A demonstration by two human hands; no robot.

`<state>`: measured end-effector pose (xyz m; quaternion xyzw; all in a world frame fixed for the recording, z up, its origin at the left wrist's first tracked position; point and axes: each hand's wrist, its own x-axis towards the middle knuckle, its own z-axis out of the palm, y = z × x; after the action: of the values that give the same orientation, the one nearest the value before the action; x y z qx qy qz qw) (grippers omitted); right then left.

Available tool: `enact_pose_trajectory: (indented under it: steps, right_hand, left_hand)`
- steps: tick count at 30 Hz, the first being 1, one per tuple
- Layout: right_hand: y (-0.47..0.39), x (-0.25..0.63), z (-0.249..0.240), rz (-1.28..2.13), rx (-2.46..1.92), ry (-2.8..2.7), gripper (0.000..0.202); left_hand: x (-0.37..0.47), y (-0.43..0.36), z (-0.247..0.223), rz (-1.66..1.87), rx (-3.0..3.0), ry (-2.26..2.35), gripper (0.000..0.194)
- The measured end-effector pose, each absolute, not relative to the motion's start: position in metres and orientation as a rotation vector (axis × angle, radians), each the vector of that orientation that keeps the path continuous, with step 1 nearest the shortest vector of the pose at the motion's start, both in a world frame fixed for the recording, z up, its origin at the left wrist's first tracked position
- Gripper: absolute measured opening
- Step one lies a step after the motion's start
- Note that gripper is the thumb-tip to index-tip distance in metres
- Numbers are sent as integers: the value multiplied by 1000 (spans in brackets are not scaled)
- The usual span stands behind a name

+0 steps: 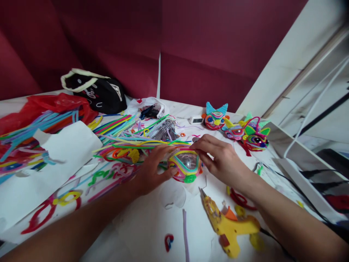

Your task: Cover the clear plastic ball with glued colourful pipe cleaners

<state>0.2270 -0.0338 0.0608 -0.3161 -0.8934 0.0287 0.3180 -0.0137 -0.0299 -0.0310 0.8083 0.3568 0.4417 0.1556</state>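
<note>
In the middle of the white table is a rounded clear piece (pixel 188 163) wrapped in bands of pink, yellow and turquoise pipe cleaner, with a green coil at its near end. My left hand (pixel 154 169) holds its left side, thumb on the near side and fingers at the far side. At its upper right edge my right hand (pixel 215 154) has its fingertips pinched together; whatever they may pinch is too small to name. A yellow glue gun (pixel 231 227) lies below my right hand, its nozzle toward the piece.
Pipe cleaners (pixel 117 129) and white paper (pixel 62 160) spread over the left. Finished colourful figures (pixel 215 118) stand at the back right. A black bag (pixel 99 94) sits at the back left, a power strip (pixel 311 189) at the right. A purple pipe cleaner (pixel 185 234) lies in front.
</note>
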Motion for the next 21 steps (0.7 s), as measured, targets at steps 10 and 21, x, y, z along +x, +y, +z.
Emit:
enact_pose_trajectory:
  steps: [10,21]
  right_hand:
    - [-41,287,54,107,-1149,-2358,25]
    - [-93,317,45,233,-1351,-2504,28]
  left_hand:
    - [-6,-28,-39,1081,2014,936,92]
    - [1,-25,-36,1020,1826,1012,99]
